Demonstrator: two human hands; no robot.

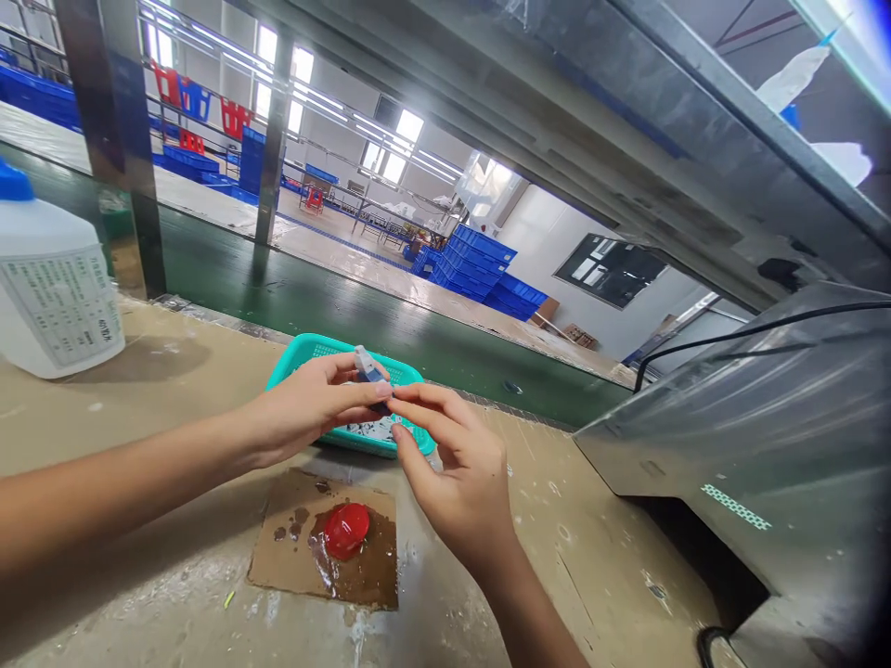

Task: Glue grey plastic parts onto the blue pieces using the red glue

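Note:
My left hand is closed on a small plastic piece, light grey at its upper end and dark blue-grey lower down. Thumb and fingers pinch it, hiding part of its lower end. At that lower end are the fingertips of my right hand, with the thumb held apart from the fingers. Both hands are over the near side of a turquoise basket, which has small dark and whitish bits in it. Nearer to me, a wet red domed object sits on a soaked brown cardboard piece.
A white jug with a blue cap stands at the left. Behind the worktable runs a green conveyor belt. A metal housing with a black cable is at the right. Stacked blue crates are farther back.

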